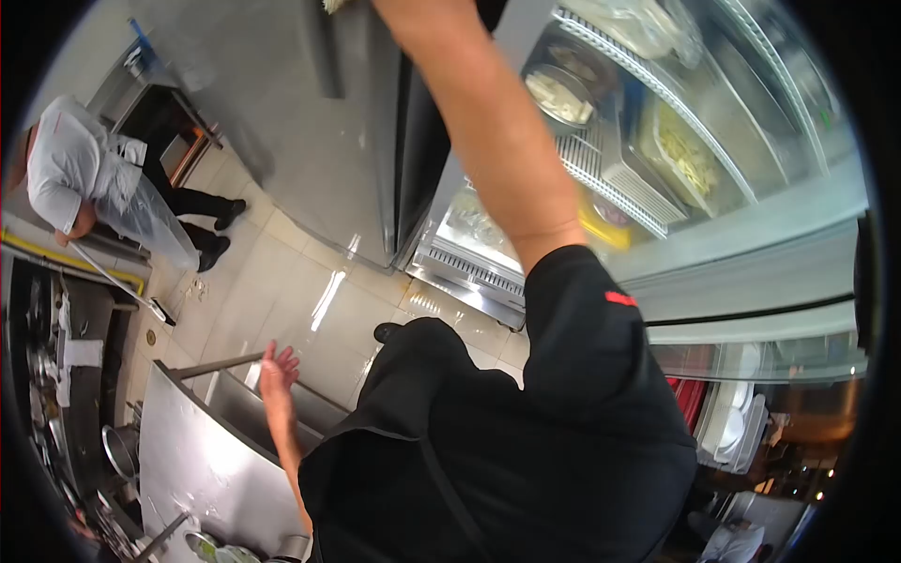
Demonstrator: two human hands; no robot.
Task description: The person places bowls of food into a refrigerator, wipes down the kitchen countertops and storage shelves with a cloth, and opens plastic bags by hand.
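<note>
My left hand [279,368] is held out at the lower left, fingers apart, with nothing visible in it. It is near the edge of a steel counter [211,450] and its frame bar [221,365]. My right arm [497,131] reaches up past the top edge, so the right hand is out of sight. A small pale, rough piece [331,5] shows at the top edge, too cut off to name. Beside the arm stands an open refrigerator with wire shelves [638,202]. On them are a bowl of white pieces [560,97] and a tub of pale yellow strips [683,155].
A grey steel door [282,113] fills the upper middle. At the left, a person [89,178] in a white shirt and clear apron holds a long-handled floor tool [117,281]. The tiled floor [310,281] looks shiny. White dishes [737,413] are stacked at lower right.
</note>
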